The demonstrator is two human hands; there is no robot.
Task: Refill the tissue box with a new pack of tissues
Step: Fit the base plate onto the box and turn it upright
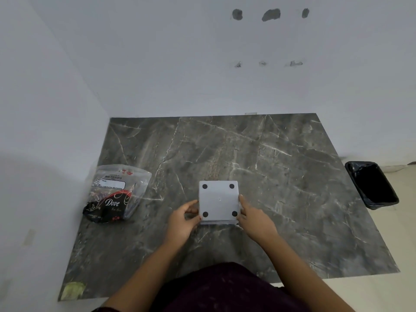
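Observation:
A white square tissue box (218, 200) rests upside down near the middle of the dark marble table (281, 176), its base with four black round feet facing up. My left hand (183, 221) grips its left side and my right hand (255, 218) grips its right side, both near the box's front edge. A clear plastic pack of tissues (116, 193) with black and red print lies at the table's left edge, apart from both hands.
White walls close in the table at the back and on the left. A black bin (372, 184) lined with a black bag stands on the floor past the table's right edge. A yellowish patch (73, 289) marks the front left corner.

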